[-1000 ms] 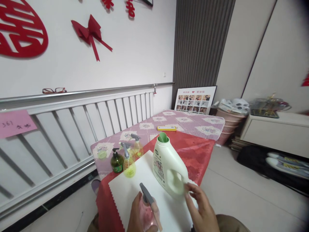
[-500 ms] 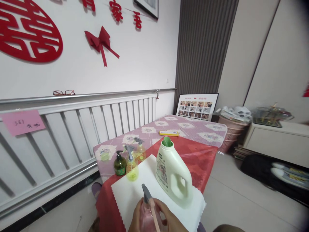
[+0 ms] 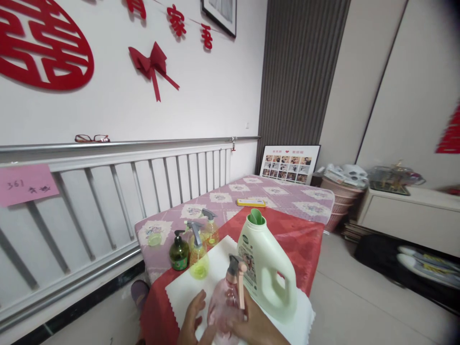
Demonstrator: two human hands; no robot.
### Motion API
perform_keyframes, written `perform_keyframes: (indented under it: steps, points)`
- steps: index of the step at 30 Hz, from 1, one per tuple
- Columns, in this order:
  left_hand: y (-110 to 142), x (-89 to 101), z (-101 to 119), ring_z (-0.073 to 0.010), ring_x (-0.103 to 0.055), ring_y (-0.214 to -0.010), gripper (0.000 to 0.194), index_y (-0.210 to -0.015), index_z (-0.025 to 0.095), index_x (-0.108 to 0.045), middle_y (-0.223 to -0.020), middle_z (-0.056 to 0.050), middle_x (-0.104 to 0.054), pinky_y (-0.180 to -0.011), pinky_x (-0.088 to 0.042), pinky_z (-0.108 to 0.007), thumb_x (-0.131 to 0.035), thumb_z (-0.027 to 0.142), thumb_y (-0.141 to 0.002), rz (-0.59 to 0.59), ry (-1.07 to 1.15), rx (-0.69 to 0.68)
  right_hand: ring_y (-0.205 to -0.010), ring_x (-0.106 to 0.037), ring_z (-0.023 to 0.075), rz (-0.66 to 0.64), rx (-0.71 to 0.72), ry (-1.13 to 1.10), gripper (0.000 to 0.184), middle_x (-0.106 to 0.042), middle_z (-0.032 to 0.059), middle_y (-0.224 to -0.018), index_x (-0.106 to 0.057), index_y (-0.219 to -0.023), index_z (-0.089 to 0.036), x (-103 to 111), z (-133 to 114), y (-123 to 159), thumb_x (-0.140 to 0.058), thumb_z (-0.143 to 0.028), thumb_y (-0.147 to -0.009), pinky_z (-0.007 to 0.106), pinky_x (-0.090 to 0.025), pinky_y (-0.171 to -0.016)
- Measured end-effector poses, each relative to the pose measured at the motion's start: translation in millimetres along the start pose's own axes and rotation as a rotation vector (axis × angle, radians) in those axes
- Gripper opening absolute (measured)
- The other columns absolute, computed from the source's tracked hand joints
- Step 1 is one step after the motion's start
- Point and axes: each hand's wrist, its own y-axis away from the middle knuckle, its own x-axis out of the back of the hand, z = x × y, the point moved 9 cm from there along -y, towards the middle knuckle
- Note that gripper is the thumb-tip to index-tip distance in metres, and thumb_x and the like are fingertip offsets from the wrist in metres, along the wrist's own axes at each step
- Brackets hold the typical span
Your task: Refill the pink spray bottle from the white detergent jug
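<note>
A clear pink spray bottle with a grey and pink trigger head stands upright at the front of the white sheet. My right hand is wrapped round its right side. My left hand is at the bottle's left, fingers apart and curved; whether its thumb touches the bottle I cannot tell. Just beyond my right hand stands a large pale green detergent jug, uncapped, with a green spout in its mouth. Left of the sheet's middle are a yellow spray bottle and a dark green pump bottle.
Another spray bottle is behind the yellow one. A green cap and a yellow case lie on the patterned tablecloth. A red cloth lies under the sheet. The radiator runs along the left.
The pink spray bottle has moved up and right, closer to the jug, and its trigger head has turned. My left hand has come away from its side and spread its fingers.
</note>
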Motion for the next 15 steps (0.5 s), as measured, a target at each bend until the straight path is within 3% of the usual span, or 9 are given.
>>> perform_keyframes:
  steps: [2,4,9,11,15]
  points:
    - [-16,13.2,-8,-0.0273,-0.065,-0.118,0.062,-0.129,0.014,-0.054,-0.140,-0.020,-0.060,-0.097,-0.052,-0.037,-0.056,0.053,-0.081,0.055,-0.137,-0.004,-0.123,-0.060,0.0326,0.100,0.029,0.009,0.078,-0.063,0.0123,-0.134,-0.049,-0.137,-0.023,11,-13,-13,-0.074,-0.032,-0.064,0.046,-0.051,-0.100]
    - [-32,17.8,-17,-0.0238,-0.068,-0.109,0.057,-0.130,0.011,-0.053,-0.133,-0.019,-0.065,-0.095,-0.052,-0.036,-0.048,0.046,-0.085,0.035,-0.260,0.016,-0.128,-0.056,0.0324,0.190,0.058,0.036,0.082,-0.059,0.0144,-0.139,-0.045,-0.140,-0.022,22,-31,-28,-0.074,-0.041,-0.066,0.045,-0.052,-0.100]
    - [-51,10.5,-35,-0.0225,-0.069,-0.103,0.047,-0.122,0.008,-0.061,-0.116,-0.017,-0.073,-0.098,-0.051,-0.036,-0.038,0.031,-0.088,-0.017,-0.535,-0.033,-0.123,-0.062,0.0320,0.417,0.234,0.146,0.074,-0.065,0.0141,-0.132,-0.046,-0.135,-0.021,38,-82,-67,-0.072,-0.043,-0.069,0.044,-0.052,-0.102]
    - [-50,6.4,-36,-0.0235,-0.070,-0.102,0.044,-0.116,0.010,-0.066,-0.111,-0.016,-0.076,-0.097,-0.052,-0.038,-0.037,0.029,-0.088,0.013,-0.626,-0.109,-0.122,-0.062,0.0328,0.487,0.267,0.160,0.073,-0.065,0.0137,-0.132,-0.046,-0.134,-0.022,40,-88,-85,-0.071,-0.042,-0.068,0.045,-0.051,-0.103]
    - [-45,6.3,-41,-0.0223,-0.072,-0.098,0.044,-0.112,0.011,-0.069,-0.106,-0.015,-0.078,-0.093,-0.055,-0.035,-0.036,0.030,-0.090,0.089,-0.648,-0.177,-0.133,-0.053,0.0324,0.532,0.269,0.146,0.078,-0.057,0.0172,-0.141,-0.043,-0.134,-0.019,36,-75,-122,-0.072,-0.043,-0.066,0.047,-0.040,-0.113]
